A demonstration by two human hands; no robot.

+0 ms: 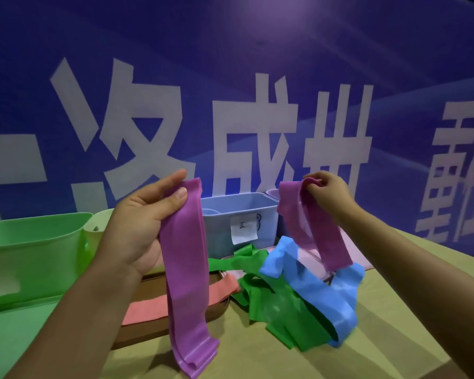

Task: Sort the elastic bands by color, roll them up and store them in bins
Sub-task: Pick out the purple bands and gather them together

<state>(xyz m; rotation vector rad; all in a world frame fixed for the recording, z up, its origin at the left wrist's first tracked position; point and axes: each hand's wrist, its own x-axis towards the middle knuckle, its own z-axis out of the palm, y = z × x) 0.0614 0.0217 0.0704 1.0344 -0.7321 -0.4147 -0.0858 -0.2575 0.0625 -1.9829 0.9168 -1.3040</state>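
Note:
My left hand [140, 222] pinches the top of a long purple elastic band [186, 274] that hangs down folded in front of the table. My right hand [329, 192] grips a second purple band [315, 228], raised above the pile, its ends dangling. On the table below lie tangled green bands [279, 305], a blue band [320, 291] draped over them, and a salmon band [159, 305] across a brown tray [148, 332].
A green bin [33, 255] stands at the left, a pale green bin [99, 222] behind my left hand, a blue-grey bin [241, 212] with a white label at the back centre. A pink lid [353, 250] lies at the right. A blue banner wall rises behind the table.

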